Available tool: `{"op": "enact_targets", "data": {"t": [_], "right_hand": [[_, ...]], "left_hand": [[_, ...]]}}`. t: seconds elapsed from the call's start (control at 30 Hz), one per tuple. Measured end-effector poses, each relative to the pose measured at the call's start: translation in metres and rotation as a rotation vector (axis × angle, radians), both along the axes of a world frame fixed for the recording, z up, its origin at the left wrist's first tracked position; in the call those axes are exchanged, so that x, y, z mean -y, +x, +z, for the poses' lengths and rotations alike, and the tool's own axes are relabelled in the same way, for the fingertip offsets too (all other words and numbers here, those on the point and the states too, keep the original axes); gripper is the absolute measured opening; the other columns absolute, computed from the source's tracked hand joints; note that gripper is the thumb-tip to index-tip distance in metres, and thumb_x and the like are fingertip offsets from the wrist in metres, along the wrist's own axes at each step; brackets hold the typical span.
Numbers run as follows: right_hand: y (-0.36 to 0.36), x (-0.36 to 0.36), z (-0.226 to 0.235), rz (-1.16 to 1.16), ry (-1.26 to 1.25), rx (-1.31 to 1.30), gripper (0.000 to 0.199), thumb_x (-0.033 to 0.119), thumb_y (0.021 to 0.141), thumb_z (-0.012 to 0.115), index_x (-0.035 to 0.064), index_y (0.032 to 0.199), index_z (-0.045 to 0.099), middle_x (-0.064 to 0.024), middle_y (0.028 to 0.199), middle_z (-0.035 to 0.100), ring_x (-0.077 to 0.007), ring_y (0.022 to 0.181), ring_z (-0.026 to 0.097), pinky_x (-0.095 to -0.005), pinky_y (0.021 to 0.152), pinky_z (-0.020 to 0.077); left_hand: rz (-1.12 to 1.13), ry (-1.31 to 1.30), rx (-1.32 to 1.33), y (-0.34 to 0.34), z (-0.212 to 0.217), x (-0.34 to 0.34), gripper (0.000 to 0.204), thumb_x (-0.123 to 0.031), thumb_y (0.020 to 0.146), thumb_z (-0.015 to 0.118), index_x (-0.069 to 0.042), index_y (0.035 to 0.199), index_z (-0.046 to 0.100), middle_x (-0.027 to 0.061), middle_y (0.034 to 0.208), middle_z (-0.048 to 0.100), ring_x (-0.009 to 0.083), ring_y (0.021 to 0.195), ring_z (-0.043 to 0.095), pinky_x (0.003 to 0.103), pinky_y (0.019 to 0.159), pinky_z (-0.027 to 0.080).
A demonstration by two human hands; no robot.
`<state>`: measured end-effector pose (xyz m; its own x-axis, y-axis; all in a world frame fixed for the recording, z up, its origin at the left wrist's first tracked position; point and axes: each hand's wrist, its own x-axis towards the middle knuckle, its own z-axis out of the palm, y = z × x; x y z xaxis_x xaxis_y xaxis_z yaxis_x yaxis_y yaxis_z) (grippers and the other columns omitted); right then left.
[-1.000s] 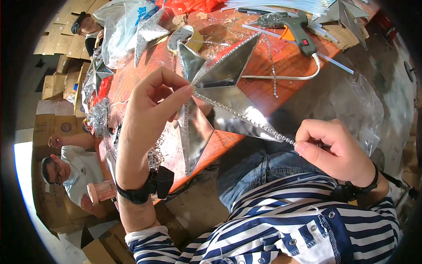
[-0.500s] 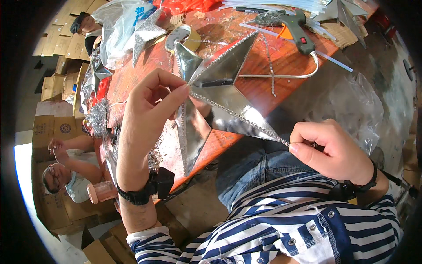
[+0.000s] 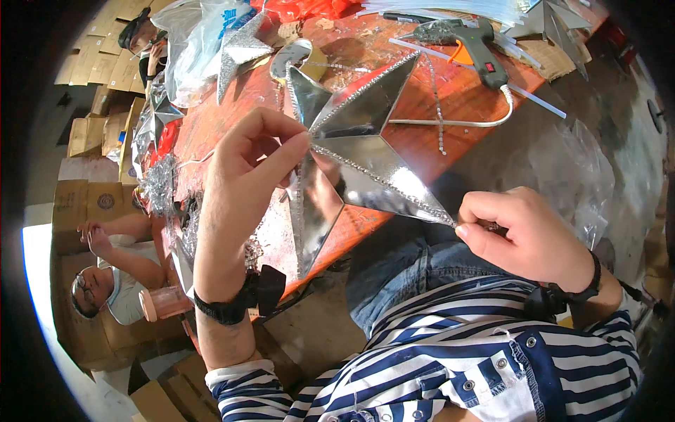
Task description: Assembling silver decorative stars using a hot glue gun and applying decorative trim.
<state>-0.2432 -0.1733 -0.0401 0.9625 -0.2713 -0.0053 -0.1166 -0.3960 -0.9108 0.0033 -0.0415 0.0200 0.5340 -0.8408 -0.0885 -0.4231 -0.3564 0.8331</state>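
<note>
A shiny silver folded star [image 3: 362, 144] with a beaded trim along its ridges hangs over the front edge of a red-brown table [image 3: 429, 137]. My left hand [image 3: 249, 172] pinches the star near its centre, thumb and fingers closed on a ridge. My right hand [image 3: 527, 235] pinches the tip of the star's lower right point, where the bead strand ends. Both wrists wear dark bands, and my striped sleeves come up from the lower edge.
A glue gun [image 3: 467, 39] with its cord lies at the table's back, beside a loose bead strand [image 3: 436, 112]. More silver stars [image 3: 242, 49] and clear plastic bags [image 3: 193, 35] sit at the left. Cardboard boxes [image 3: 88, 133] and two other people [image 3: 105, 281] are at the left.
My right hand has slid a little left and up along the star's point. The star and my left hand have barely shifted. The person at lower left raised a hand.
</note>
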Motion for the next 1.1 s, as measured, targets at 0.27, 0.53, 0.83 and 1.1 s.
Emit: {"op": "enact_targets", "data": {"t": [0.27, 0.53, 0.83, 1.1], "right_hand": [[0.006, 0.012, -0.003, -0.047, -0.356, 0.15, 0.012, 0.01, 0.082, 0.058, 0.0029, 0.092, 0.059, -0.013, 0.084, 0.061, -0.0302, 0.08, 0.059, -0.0371, 0.07, 0.0456], [0.058, -0.018, 0.048, -0.04, -0.803, 0.005, 0.039, 0.04, 0.069, 0.071, 0.0059, 0.083, 0.058, -0.0097, 0.077, 0.061, -0.0261, 0.08, 0.059, -0.0363, 0.07, 0.0468], [0.092, 0.023, 0.048, 0.156, -1.018, 0.133, 0.026, 0.024, 0.065, 0.065, 0.0014, 0.076, 0.059, -0.0116, 0.064, 0.06, -0.0275, 0.066, 0.06, -0.0357, 0.063, 0.0485], [0.112, 0.057, 0.098, 0.229, -1.471, 0.484, 0.034, 0.02, 0.06, 0.067, -0.0001, 0.085, 0.056, -0.0056, 0.067, 0.056, -0.0221, 0.071, 0.056, -0.0331, 0.067, 0.0449]], "left_hand": [[0.028, -0.03, -0.034, 0.002, -0.005, -0.003, 0.014, -0.013, 0.083, 0.061, -0.003, 0.093, 0.061, -0.0032, 0.073, 0.056, 0.0022, 0.064, 0.048, 0.019, 0.055, 0.038], [0.243, -0.425, -0.206, 0.0, -0.006, -0.027, 0.017, -0.015, 0.093, 0.05, -0.003, 0.103, 0.056, -0.0026, 0.072, 0.048, 0.0039, 0.058, 0.042, 0.019, 0.05, 0.035], [0.679, -0.97, -0.52, -0.037, -0.072, -0.096, 0.025, -0.021, 0.092, 0.04, -0.012, 0.069, 0.036, -0.0024, 0.059, 0.031, 0.0071, 0.045, 0.025, 0.021, 0.04, 0.02], [0.621, -1.017, -0.289, -0.023, -0.091, -0.101, 0.019, -0.007, 0.088, 0.043, -0.006, 0.07, 0.038, 0.0015, 0.062, 0.04, 0.007, 0.044, 0.033, 0.02, 0.038, 0.025]]}}
